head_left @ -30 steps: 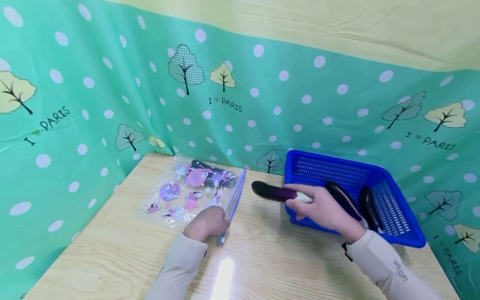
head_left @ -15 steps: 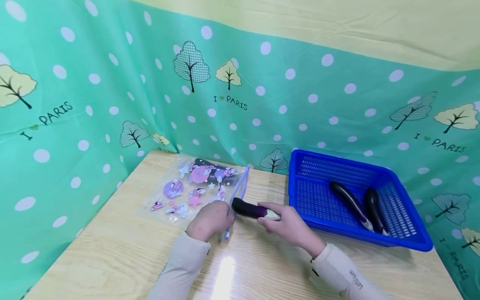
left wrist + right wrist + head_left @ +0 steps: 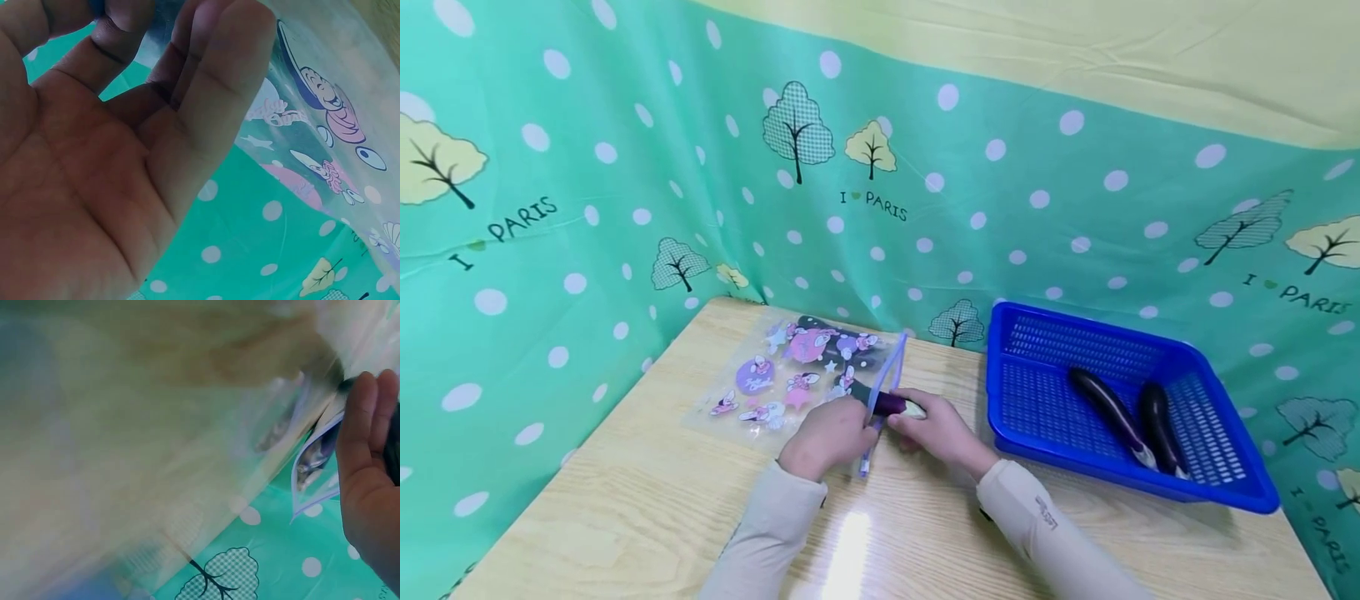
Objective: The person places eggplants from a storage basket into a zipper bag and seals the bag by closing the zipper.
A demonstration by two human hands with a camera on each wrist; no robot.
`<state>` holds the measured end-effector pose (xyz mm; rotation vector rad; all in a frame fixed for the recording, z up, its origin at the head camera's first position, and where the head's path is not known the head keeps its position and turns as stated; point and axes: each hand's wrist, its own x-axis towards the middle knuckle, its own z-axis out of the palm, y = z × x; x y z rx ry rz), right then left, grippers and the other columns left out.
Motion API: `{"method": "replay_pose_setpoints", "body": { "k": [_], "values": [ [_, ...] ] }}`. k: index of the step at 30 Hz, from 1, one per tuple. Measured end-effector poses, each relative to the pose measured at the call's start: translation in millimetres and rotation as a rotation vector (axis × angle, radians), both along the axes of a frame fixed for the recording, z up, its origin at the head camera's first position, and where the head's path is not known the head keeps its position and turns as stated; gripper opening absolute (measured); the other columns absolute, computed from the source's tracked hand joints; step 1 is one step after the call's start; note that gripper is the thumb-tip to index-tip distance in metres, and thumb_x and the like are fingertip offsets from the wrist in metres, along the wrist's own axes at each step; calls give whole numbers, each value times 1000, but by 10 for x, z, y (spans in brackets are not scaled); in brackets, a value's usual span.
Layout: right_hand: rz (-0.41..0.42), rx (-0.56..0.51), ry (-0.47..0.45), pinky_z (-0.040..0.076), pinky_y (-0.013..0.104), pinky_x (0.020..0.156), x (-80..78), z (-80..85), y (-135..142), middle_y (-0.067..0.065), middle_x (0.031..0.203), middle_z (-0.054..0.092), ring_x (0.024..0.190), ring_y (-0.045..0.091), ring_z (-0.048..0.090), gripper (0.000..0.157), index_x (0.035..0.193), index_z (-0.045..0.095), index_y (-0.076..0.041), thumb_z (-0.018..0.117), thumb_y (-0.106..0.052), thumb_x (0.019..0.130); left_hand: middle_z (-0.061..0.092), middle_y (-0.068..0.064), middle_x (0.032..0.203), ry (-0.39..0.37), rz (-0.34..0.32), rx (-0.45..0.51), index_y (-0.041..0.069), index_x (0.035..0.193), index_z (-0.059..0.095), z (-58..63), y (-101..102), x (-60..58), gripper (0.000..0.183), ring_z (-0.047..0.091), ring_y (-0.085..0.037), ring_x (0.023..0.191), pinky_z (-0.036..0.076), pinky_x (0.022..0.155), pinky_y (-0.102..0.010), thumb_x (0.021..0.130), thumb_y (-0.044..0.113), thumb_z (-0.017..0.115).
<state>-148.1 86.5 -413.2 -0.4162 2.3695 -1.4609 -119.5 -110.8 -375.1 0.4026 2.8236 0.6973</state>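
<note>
A clear zip bag (image 3: 775, 379) with cartoon prints lies flat on the table, its purple-edged mouth facing right. My left hand (image 3: 835, 435) pinches the near side of that mouth; the left wrist view shows its palm (image 3: 81, 187) beside the printed plastic. With my right hand (image 3: 942, 429) I grip an eggplant (image 3: 892, 405) by its pale stem end. Its dark tip is inside the bag, seen through the plastic. Another eggplant (image 3: 812, 323) lies within the bag along its far side. In the right wrist view the bag's mouth (image 3: 295, 500) gapes beside my fingers (image 3: 359, 425).
A blue perforated basket (image 3: 1026, 396) stands on the right, with two eggplants, one on the left (image 3: 1105, 404) and one on the right (image 3: 1159, 425). A green dotted cloth (image 3: 745, 150) hangs behind and left of the wooden table (image 3: 647, 500).
My right hand has carried the eggplant left from beside the basket, and its tip has passed into the bag's mouth. My left hand keeps its hold on the bag.
</note>
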Motion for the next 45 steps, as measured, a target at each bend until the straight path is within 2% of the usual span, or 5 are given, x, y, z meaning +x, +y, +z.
{"method": "replay_pose_setpoints", "body": {
  "k": [13,20,27,36,45],
  "values": [
    [90,119,36,53,33,50,-392,-93,-279,7,80,69,49,18,58,33,131,65,-14,66,-20,99,54,0,67,-1,-26,5,14,66,58,-3,-15,-17,24,51,-18,61,45,59,-37,89,18,63],
    [-16,362,192,52,36,80,-559,-134,-420,5,90,69,79,19,58,31,106,71,-8,75,-35,91,51,2,62,-6,-22,44,16,63,53,-4,-11,-13,29,48,-16,57,41,53,-34,91,17,61],
    [-133,551,210,50,39,70,-640,-126,-474,3,72,60,70,23,55,43,68,58,-14,76,-49,87,50,3,61,-5,-30,64,16,63,53,21,-9,4,27,47,-13,55,39,51,-32,89,15,61],
    [-152,663,280,55,46,71,-723,-197,-571,10,90,72,86,30,67,51,99,76,-12,68,-61,86,50,2,61,11,-27,55,15,64,53,18,-32,14,25,47,-14,55,40,51,-33,87,13,62],
    [-134,701,279,55,47,71,-724,-248,-598,15,98,71,89,34,67,61,121,72,-14,67,-63,85,52,2,63,-18,-22,68,15,66,55,40,-33,15,28,49,-15,57,41,53,-33,93,16,62]
  ]
}}
